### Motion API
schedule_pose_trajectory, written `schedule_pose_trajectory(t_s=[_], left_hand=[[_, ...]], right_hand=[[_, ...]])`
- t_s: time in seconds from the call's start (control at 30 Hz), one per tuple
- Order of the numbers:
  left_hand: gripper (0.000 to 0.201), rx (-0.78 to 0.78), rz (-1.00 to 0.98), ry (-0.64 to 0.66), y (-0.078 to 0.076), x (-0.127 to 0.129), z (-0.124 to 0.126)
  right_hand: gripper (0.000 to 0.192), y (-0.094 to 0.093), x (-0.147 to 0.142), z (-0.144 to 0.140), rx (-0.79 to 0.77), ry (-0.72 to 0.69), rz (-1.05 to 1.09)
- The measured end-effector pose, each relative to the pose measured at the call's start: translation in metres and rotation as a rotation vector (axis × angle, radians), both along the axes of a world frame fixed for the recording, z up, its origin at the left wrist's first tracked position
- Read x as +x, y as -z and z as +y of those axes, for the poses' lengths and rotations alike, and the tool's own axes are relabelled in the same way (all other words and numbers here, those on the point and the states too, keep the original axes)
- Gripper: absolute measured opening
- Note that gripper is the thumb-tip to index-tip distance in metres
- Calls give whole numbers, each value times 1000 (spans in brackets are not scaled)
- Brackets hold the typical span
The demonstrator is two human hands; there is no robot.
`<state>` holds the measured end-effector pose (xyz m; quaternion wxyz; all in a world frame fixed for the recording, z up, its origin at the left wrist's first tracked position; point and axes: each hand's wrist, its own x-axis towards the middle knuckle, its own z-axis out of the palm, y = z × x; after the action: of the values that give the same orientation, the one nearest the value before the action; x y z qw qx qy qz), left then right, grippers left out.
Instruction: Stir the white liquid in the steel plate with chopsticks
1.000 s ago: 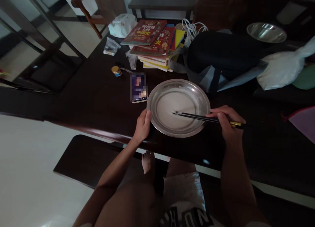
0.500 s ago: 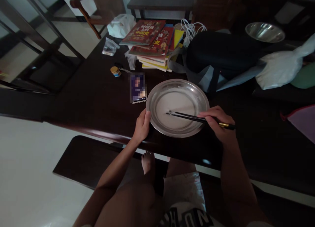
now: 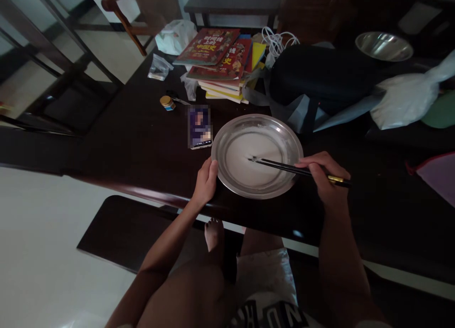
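Observation:
A round stainless steel dish (image 3: 293, 131) with a wide rim sits near the front edge of the dark table. Inside it lies a pale, whitish batter-like liquid (image 3: 245, 150). My left hand (image 3: 206, 181) grips the dish's near left rim, thumb on top and fingers underneath, partly hidden. In my right hand (image 3: 329, 176) is a pair of black chopsticks (image 3: 284, 166) with gold bands near the upper ends. Held at a slant over the right rim, they point left, and their whitish-smeared tips are at the liquid near the middle of the dish.
Left of the dish lies a phone (image 3: 199, 126), with a small gold-lidded jar (image 3: 167, 103) beyond it. Farther back are stacked books (image 3: 213, 48), white cables (image 3: 277, 41), a black bag (image 3: 320, 77), a metal bowl (image 3: 384, 46) and a white plastic bag (image 3: 405, 100).
My right hand has shifted a little to the right with the chopsticks, and their tips have moved right and slightly away from me. My left hand stays on the rim.

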<state>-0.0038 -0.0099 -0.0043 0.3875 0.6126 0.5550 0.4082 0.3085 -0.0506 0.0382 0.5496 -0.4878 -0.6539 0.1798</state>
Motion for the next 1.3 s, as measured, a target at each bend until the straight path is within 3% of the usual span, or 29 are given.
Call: schedule_pose_trajectory(t_s=[0.1, 0.2, 0.43, 0.6, 0.77, 0.93, 1.13, 1.3], left_hand=[[73, -6, 4, -5, 0, 0, 0], [74, -5, 9, -15, 1, 0, 0], [72, 0, 7, -4, 2, 0, 1], [71, 9, 8, -3, 2, -1, 1], [74, -1, 9, -6, 2, -1, 1], [72, 2, 8, -10, 1, 0, 1], [73, -2, 3, -5, 1, -1, 1], [71, -2, -1, -5, 1, -1, 1]], right_hand=[[21, 1, 0, 0, -7, -30, 36], [21, 0, 0, 0, -62, -89, -69], [21, 1, 1, -1, -19, -18, 48], [19, -1, 0, 0, -58, -72, -99], [21, -1, 0, -1, -15, -5, 37], [20, -2, -1, -1, -79, -76, -100], [22, -2, -1, -1, -31, -10, 77], [20, -4, -3, -1, -76, -76, -92]])
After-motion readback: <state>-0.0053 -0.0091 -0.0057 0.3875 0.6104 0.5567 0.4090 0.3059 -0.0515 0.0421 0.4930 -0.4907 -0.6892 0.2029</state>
